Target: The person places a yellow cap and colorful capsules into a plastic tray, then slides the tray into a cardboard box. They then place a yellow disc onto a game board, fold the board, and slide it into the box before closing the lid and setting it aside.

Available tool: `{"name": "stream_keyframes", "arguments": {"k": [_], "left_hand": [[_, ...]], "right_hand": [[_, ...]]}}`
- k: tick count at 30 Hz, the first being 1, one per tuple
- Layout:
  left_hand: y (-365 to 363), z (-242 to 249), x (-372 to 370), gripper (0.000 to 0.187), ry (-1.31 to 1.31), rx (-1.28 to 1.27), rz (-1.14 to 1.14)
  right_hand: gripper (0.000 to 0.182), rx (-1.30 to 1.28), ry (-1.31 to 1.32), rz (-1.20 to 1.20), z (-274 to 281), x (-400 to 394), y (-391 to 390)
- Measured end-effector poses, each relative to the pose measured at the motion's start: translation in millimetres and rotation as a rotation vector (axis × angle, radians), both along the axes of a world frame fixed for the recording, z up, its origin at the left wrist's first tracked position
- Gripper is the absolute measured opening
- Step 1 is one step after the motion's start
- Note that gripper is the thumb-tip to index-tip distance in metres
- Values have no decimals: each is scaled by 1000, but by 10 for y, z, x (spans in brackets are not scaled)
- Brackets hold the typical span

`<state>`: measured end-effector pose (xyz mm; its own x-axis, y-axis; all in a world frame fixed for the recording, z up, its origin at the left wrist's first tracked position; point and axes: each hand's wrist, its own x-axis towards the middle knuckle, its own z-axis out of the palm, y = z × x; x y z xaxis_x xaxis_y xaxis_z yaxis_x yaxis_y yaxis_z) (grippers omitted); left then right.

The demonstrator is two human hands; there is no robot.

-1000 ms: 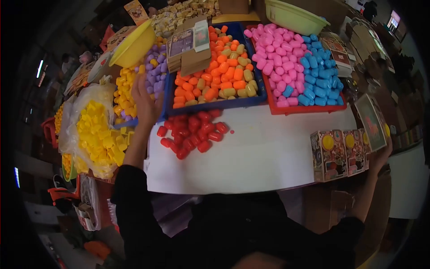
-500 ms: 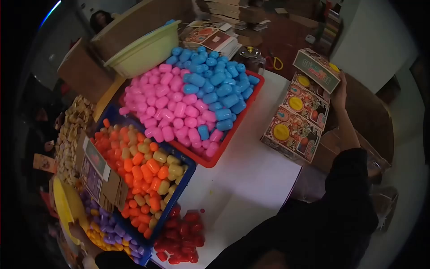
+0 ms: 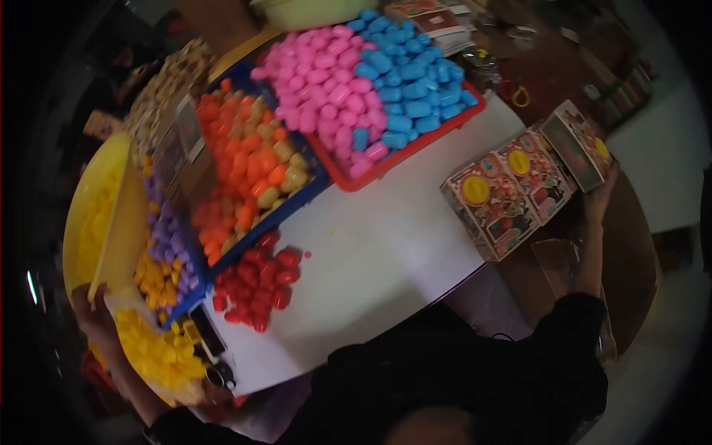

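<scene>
My left hand [image 3: 96,315] is closed on the rim of a yellow basin [image 3: 127,222] at the far left, with yellow pieces inside it. Below the basin lies a heap of yellow pieces [image 3: 159,352]. On the right, my right hand [image 3: 599,196] grips a printed cardboard box [image 3: 577,148] with a yellow round mark, tilted at the far end of a row. Two similar boxes [image 3: 493,200] stand beside it at the table edge. My right fingers are partly hidden behind the held box.
A red tray [image 3: 415,152] holds pink and blue plastic capsules. In a blue tray [image 3: 293,211] lie orange and tan ones, with cardboard pieces [image 3: 185,163] at its left. Red capsules [image 3: 259,282] sit on the white table [image 3: 363,245]. Scissors [image 3: 521,95] lie at the back.
The view has shifted, so the trays appear higher and the yellow heap now shows. The basin's inside has come into view. My right hand still holds the box.
</scene>
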<state>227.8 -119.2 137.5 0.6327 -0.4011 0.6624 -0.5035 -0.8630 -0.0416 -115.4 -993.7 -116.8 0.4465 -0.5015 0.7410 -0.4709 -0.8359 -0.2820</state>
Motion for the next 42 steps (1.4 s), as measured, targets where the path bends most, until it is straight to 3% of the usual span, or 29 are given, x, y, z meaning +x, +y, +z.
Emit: {"name": "stream_keyframes", "arguments": {"k": [1, 3, 5, 6, 8, 10, 11, 14, 17, 19, 20, 22, 24, 25, 27, 30, 34, 37, 39, 42], "left_hand": [[-432, 47, -473, 7, 45, -165, -7], [-703, 123, -1190, 9, 146, -72, 28], [-1151, 154, -1774, 15, 188, 32, -52], [-1362, 165, -1975, 17, 189, 142, -148], [-1591, 53, -2266, 23, 308, 180, -318], [-1867, 40, -2440, 25, 463, 182, -392], [-1950, 28, -2481, 27, 608, 169, -494], [-1985, -177, -2534, 29, 698, 129, -534], [-1970, -410, -2569, 30, 637, 77, -508], [-1976, -476, -2523, 30, 626, 71, -494], [-1973, -491, -2501, 30, 626, 66, -479], [-1990, -445, -2413, 30, 660, 68, -466], [-2001, -387, -2283, 29, 701, 74, -463], [-2007, -366, -2215, 29, 725, 84, -490], [-2053, -336, -2112, 28, 750, 97, -523], [-2216, -333, -2021, 29, 781, 74, -549], [-2249, -313, -1915, 27, 832, 42, -561], [-2274, -273, -1865, 26, 877, 24, -533], [-2289, -276, -1828, 26, 899, 21, -523], [-2299, -276, -1801, 26, 878, 9, -461]], "right_hand": [[57, 110, -114, 173, 296, 109, 232], [50, -498, 31, -100, 304, -148, 114], [45, -409, -239, -176, 765, 199, 773], [45, -385, -244, -132, 859, 348, 1015], [44, 236, -378, 495, 949, 537, 1503], [40, 482, -374, 951, 1052, 924, 2192], [35, 549, -200, 1024, 1096, 1094, 2460], [28, 734, 199, 1243, 971, 1551, 2976], [33, 671, 353, 1247, 601, 1758, 3145], [50, 1171, 567, 1227, 470, 1800, 3187], [50, 1164, 572, 1233, 454, 1769, 3200], [77, 1174, 712, 1464, 442, 1667, 3211], [106, 900, 1022, 1758, 678, 1646, 3184], [106, 897, 1021, 1757, 768, 1601, 3250], [97, 519, 1158, 1725, 912, 1488, 3550], [97, 388, 1333, 1632, 843, 1456, 3896], [90, 306, 1250, 1539, 609, 1671, 3860], [82, 369, 1093, 1429, 309, 1945, 3846], [74, 404, 690, 1368, -58, 2217, 3841], [67, 291, 490, 1344, -431, 2652, 3802]]}}
